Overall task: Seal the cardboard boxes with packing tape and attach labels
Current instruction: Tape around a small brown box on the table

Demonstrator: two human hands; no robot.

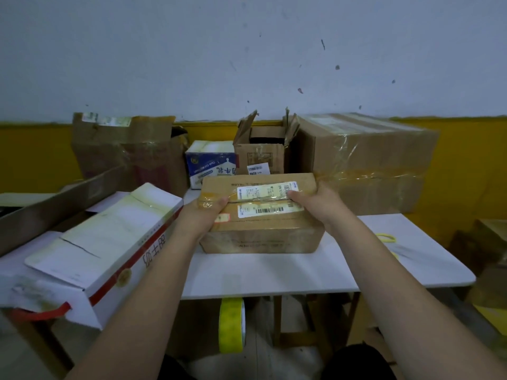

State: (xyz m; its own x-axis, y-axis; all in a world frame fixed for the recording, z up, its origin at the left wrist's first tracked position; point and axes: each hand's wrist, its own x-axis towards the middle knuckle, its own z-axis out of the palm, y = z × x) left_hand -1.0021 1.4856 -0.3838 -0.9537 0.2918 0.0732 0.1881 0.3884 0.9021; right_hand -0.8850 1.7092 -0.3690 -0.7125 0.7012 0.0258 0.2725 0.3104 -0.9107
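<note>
Head view, looking forward and down over our two bare forearms. We see a closed brown cardboard box [262,215] standing on the white table [301,270], roughly at its middle and near the front edge. Clear packing tape [260,200] runs crosswise over the box's top seam, and two white barcode labels [270,198] lie on the top face, one on each side of the seam, under or beside the tape.

Our left hand [204,212] rests on the box's left top edge, fingers curled together and pressed onto the taped corner. Our right hand [315,200] grips the box's right top edge, thumb on the top face touching the end of the upper label, the other fingers hidden behind the right side. Both hands are thus clamped on the same box.

A roll of yellow tape [231,325] stands on edge below the table's front rim, between our arms; what it rests on we cannot tell. At left lies a long white carton with red trim [104,242], tilted, its near end over the table's edge. Behind the held box stand a blue and white carton [211,163], an open brown box [263,149] with torn flaps, and a large taped box [365,163] at right. A yellow band [385,238] lies on the table's right side.
</note>
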